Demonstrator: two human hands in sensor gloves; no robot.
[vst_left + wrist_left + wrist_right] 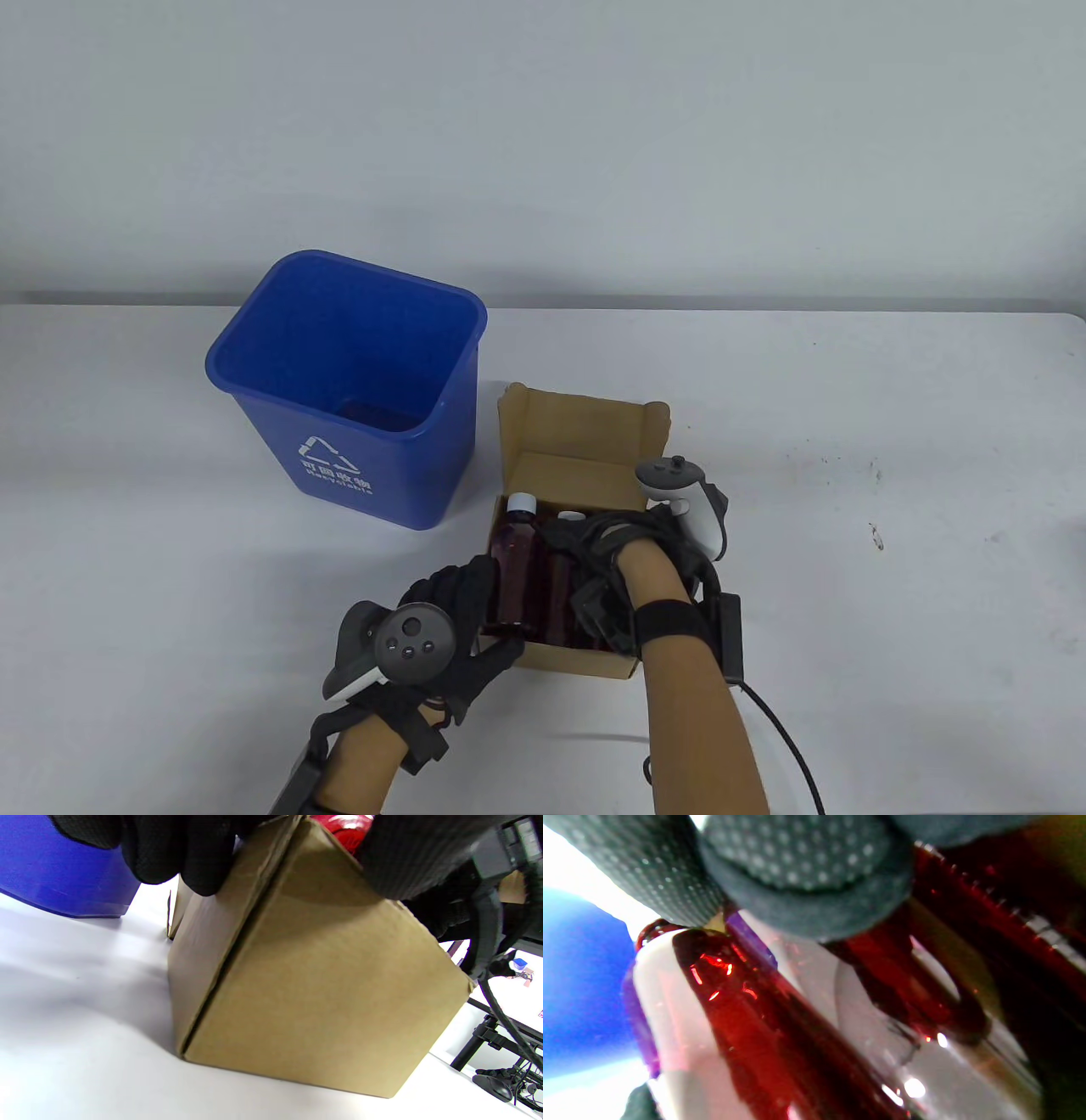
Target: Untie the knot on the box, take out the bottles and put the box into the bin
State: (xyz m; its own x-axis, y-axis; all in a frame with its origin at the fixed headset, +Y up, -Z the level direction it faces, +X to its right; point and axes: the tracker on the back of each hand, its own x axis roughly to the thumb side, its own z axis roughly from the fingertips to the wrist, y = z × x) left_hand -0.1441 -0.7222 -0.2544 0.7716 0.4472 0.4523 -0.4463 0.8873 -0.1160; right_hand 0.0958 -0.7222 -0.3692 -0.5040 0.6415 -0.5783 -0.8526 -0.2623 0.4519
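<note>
The blue bin (344,386) stands left of centre, the open cardboard box (577,441) just to its right, the left hand (458,632) clasping the box's lower-left corner, the right hand (624,552) curled among the dark red bottles (517,569) inside.

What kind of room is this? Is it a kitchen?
Probably not a kitchen. It looks like a lab or test room: a plain white table against a bare wall, a blue recycling bin, and hands wearing sensor gloves with cables.
</note>
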